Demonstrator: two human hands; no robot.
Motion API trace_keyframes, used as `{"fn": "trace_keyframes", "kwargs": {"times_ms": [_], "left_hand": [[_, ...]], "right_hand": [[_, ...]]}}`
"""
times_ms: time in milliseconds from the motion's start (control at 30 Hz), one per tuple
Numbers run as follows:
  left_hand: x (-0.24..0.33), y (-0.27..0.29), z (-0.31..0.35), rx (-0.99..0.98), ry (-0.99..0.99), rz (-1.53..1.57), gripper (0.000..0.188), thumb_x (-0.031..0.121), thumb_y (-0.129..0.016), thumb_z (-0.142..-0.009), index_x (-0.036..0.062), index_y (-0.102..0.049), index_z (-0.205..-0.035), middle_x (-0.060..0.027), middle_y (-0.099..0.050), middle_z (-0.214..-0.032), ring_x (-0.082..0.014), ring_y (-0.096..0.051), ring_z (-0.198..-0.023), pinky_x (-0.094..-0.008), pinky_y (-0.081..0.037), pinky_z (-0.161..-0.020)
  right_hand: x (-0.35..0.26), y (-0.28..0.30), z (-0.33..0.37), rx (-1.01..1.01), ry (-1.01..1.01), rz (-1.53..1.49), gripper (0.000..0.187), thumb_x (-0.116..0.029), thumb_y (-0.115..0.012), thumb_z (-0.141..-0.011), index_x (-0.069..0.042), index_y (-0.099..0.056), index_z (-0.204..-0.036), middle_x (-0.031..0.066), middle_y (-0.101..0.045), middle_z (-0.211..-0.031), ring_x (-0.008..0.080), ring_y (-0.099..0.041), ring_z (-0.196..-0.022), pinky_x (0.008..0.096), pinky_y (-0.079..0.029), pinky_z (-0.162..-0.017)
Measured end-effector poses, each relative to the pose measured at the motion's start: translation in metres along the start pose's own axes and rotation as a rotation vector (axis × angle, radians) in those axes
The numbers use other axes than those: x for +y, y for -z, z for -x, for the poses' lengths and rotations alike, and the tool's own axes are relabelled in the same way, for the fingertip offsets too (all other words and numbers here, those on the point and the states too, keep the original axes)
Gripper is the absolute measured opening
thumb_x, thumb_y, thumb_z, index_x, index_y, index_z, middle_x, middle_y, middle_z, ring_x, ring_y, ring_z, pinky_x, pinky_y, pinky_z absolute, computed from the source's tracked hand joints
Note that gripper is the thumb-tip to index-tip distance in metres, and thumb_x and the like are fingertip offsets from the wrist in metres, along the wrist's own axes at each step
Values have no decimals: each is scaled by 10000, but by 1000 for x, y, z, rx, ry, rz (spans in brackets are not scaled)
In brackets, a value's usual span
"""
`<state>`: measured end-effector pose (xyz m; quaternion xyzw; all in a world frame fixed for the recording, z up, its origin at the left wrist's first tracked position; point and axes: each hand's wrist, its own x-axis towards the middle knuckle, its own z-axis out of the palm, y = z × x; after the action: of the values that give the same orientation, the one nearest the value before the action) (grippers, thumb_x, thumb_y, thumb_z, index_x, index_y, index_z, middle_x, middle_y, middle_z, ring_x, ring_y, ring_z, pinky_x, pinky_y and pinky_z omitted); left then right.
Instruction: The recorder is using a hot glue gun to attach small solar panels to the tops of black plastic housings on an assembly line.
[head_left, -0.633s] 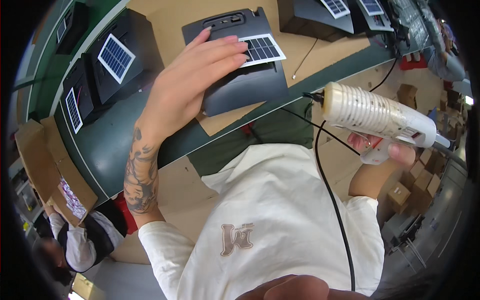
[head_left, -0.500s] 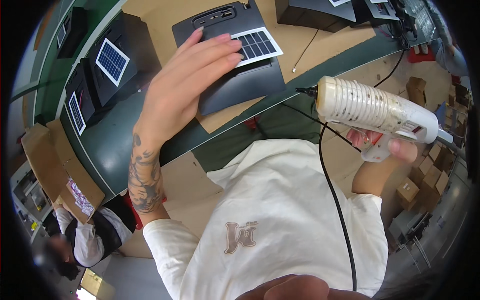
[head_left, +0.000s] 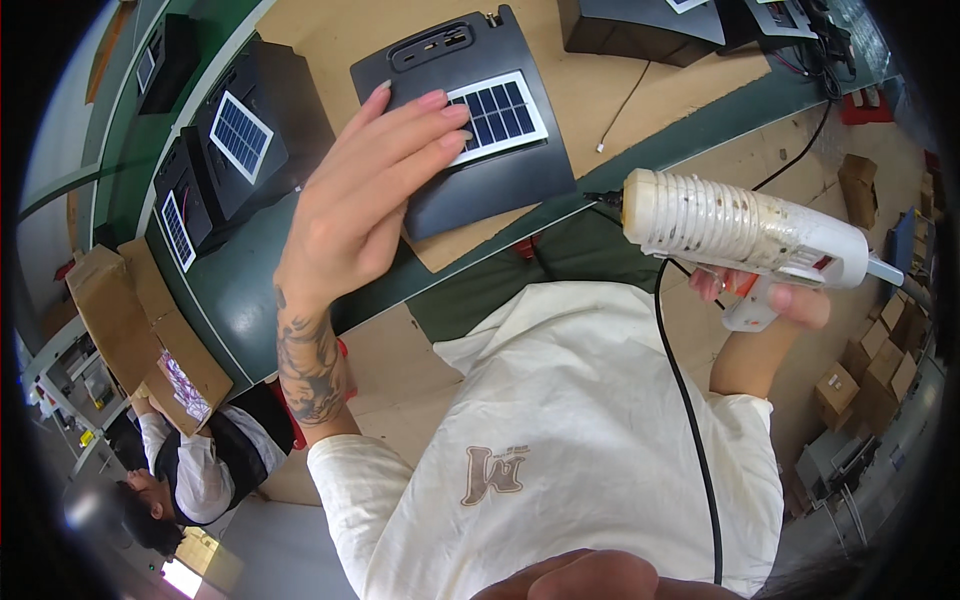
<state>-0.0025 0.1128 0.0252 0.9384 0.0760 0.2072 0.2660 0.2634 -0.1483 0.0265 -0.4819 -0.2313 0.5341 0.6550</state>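
Observation:
My left hand (head_left: 365, 190) lies over a black plastic case (head_left: 480, 190), its fingers stretched out. Its fingertips touch the left part of a small white-framed solar panel (head_left: 505, 112), which lies on the case's face. Part of the panel is hidden under the fingers. Above the panel, the case has an oblong recess with ports (head_left: 432, 46). In my right hand (head_left: 765, 298) is a white hot glue gun (head_left: 750, 225), gripped by its handle. The gun's dark nozzle (head_left: 602, 198) points left, close to the case's lower right corner. A glue stick (head_left: 885, 270) sticks out of its rear.
Brown cardboard (head_left: 690, 100) covers part of the green table (head_left: 240, 310). More black cases with panels stand at left (head_left: 265, 110) and upper right (head_left: 640, 28). A thin wire (head_left: 625, 105) lies on the cardboard. A black cable (head_left: 690, 420) hangs before me. Lower left, a person (head_left: 215, 455) handles an open carton (head_left: 120, 310).
The solar panel has shifted left and down on the case and now sits flatter, with my left fingers still on it. The glue gun's nozzle has come slightly nearer the case.

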Motion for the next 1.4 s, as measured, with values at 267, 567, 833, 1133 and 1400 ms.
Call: {"fn": "trace_keyframes", "kwargs": {"times_ms": [267, 567, 833, 1133, 1400], "left_hand": [[9, 4, -14, -109, 35, -16, 503, -5, -548, -668, 12, -664, -1157, -146, -637, -1233, -348, -579, -1198, -555, -331, -1090], [49, -4, -7, -165, 147, -408, 567, 272, -714, -752, 75, -606, -1273, -59, -605, -1299, -230, -520, -1276, -614, -216, -1120], [68, -26, 6, -7, 232, -431, 519, 212, -683, -814, 75, -573, -1302, -70, -539, -1373, -230, -482, -1307, -624, -179, -1125], [72, -28, 24, 8, 282, -471, 628, 249, -763, -746, 107, -557, -1322, -168, -472, -1415, -345, -469, -1293, -575, -244, -1119], [97, -2, 22, -116, 338, -472, 774, 386, -701, -745, -65, -484, -1335, -247, -422, -1437, -379, -427, -1330, -512, -291, -1121]], "right_hand": [[11, 4, 4, 46, 37, -154, 704, -224, -672, -600, 180, -505, -1152, 286, -633, -802, 341, -644, -566, 445, -559, -540], [11, 8, 1, 23, 12, -253, 643, -228, -670, -618, 134, -524, -1129, 199, -624, -760, 334, -636, -565, 471, -568, -556], [11, -7, 8, 55, -26, -333, 435, -231, -646, -624, 64, -605, -942, 143, -614, -734, 329, -645, -631, 486, -565, -657], [36, 27, 3, -131, -19, -416, 497, -216, -628, -675, 85, -545, -1062, 140, -604, -763, 365, -651, -653, 543, -561, -662], [30, 19, 10, -35, 46, -400, 507, -217, -644, -677, 118, -545, -1045, 185, -613, -764, 360, -646, -651, 515, -553, -638]]}}
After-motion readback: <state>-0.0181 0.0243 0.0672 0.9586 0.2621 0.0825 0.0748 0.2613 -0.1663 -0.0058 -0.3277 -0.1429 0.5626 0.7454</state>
